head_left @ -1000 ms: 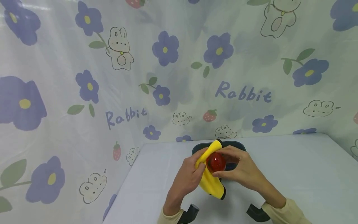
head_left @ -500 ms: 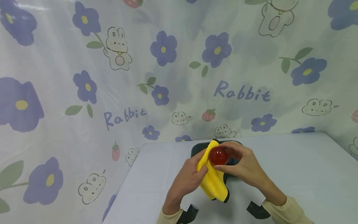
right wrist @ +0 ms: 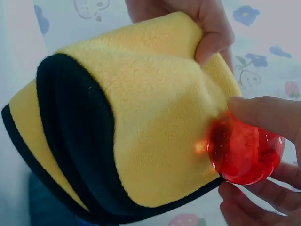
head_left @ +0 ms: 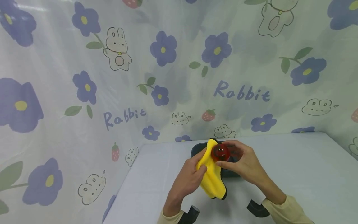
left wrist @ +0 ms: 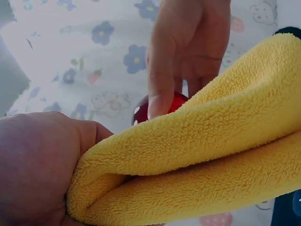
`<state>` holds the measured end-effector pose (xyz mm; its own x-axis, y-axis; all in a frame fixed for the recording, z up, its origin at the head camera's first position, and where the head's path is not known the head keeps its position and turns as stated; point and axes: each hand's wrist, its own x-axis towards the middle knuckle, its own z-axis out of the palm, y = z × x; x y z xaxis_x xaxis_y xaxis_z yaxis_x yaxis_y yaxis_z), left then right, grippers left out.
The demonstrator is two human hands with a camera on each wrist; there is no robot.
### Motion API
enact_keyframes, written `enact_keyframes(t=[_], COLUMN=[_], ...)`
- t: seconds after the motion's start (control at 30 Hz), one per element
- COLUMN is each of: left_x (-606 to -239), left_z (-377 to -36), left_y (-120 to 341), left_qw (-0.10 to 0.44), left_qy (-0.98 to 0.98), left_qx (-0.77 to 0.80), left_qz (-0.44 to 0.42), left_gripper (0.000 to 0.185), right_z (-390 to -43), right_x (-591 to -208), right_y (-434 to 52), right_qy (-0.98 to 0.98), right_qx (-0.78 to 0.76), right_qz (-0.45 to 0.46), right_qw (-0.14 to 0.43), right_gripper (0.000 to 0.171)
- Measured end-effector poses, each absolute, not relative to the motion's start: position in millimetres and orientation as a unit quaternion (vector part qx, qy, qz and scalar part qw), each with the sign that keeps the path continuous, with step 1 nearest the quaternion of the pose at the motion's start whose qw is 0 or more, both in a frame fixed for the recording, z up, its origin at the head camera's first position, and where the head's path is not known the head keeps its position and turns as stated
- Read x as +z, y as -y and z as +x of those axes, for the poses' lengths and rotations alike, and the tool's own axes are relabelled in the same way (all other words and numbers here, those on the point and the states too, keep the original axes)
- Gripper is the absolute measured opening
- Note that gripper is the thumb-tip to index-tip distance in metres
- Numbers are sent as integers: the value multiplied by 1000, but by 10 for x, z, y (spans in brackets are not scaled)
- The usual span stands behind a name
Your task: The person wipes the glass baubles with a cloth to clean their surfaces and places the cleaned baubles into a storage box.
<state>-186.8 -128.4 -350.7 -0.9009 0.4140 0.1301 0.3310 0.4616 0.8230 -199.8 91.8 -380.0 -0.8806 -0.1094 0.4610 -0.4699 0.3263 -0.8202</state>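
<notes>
My left hand grips a folded yellow cloth with a black edge above the table. My right hand pinches a shiny red ball between thumb and fingers. The ball presses against the upper part of the cloth. In the left wrist view most of the ball is hidden behind the cloth and a right-hand finger.
A dark tray lies on the pale table behind and under the hands. A curtain printed with flowers and rabbits closes the back and left. Black wrist mounts show near the front edge.
The ball has moved a little up and away along the cloth. The cloth's top has risen and its hanging end has shifted slightly.
</notes>
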Motion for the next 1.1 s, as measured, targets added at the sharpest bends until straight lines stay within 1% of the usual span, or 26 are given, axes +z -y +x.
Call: enact_keyframes(t=[0.1, 0.27, 0.57, 0.83, 1.1], left_x=[-3505, -3506, -3513, -3527, -3538], left_z=[-1864, -1852, -1823, -1829, -1856], left_y=[1275, 1258, 1246, 1245, 1255], left_qw=[37, 25, -15, -18, -15], left_qy=[-856, -858, -857, -862, -863], left_qx=[470, 470, 467, 455, 446], left_qz=[211, 207, 216, 221, 236], left_gripper=[61, 59, 56, 54, 52], right_z=[-2005, -1995, -1975, -1938, -1875], right_x=[-3803, -3794, -3788, -3800, -3774], right_y=[-931, -950, -931, -864, -819], right_qy=[813, 830, 830, 823, 815], right_qx=[533, 517, 515, 507, 515], right_qz=[171, 155, 180, 226, 242], right_qw=[163, 138, 116, 120, 111], right_gripper=[60, 63, 64, 60, 61])
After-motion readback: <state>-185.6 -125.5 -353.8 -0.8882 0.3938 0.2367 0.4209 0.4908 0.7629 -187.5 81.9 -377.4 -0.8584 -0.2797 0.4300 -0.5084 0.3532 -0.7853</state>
